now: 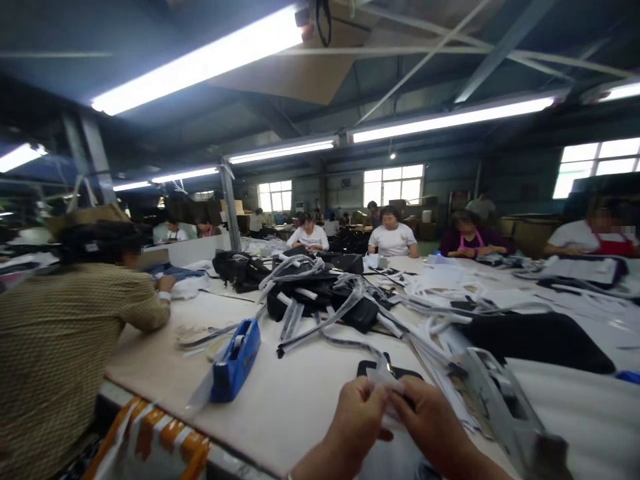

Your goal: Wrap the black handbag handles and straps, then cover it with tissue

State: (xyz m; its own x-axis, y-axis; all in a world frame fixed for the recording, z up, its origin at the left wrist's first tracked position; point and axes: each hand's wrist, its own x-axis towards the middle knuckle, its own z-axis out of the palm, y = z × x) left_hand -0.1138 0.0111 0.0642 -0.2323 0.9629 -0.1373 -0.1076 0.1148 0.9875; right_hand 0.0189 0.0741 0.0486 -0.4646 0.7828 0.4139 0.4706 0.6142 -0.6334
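Note:
Close in front of me, my left hand [356,415] and my right hand [431,412] meet with fingers pinched together. Both are closed on a thin white wrapping sheet [384,377], which is folded between the fingertips. A small shiny metal piece [389,366] shows at the sheet's upper end. Behind the fingers lies a black strap-like piece [367,367], partly covered by the hands and the sheet; I cannot tell whether it is held too. A long strap wrapped in white [350,341] runs from the heap toward the hands.
A blue tape dispenser [236,363] stands left, a grey tape dispenser [505,407] right. Black bags and wrapped straps [320,293] are heaped mid-table. A black panel [535,341] lies at right. A co-worker [65,333] sits close at left; several others sit across the table.

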